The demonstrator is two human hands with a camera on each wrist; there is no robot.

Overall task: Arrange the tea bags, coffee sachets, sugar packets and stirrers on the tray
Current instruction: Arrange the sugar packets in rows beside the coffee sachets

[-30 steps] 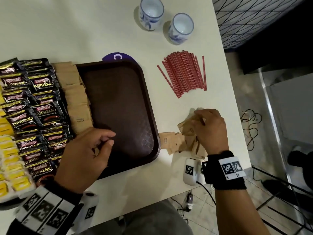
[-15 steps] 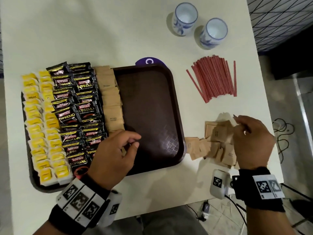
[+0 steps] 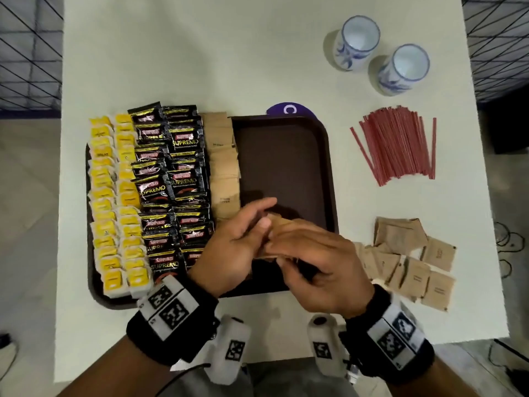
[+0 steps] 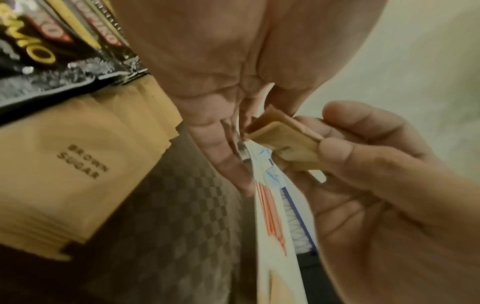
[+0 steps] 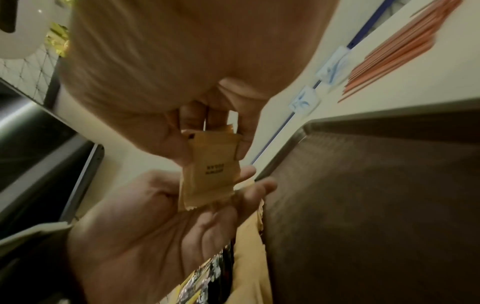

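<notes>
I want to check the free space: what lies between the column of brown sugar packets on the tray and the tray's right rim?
In the head view, bare tray floor lies between the sugar column and the right rim.

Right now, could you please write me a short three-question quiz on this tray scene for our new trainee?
1. True or false: the red stirrers already lie on the tray.
2. Which hand pinches the held sugar packets? A) left hand B) right hand
3. Fill in: on the tray, the column of sugar packets lies directly beside the black ______ sachets.

Key: 1. False; they lie on the table, right of the tray. 2. B; the left hand lies open beneath them. 3. coffee.
</notes>
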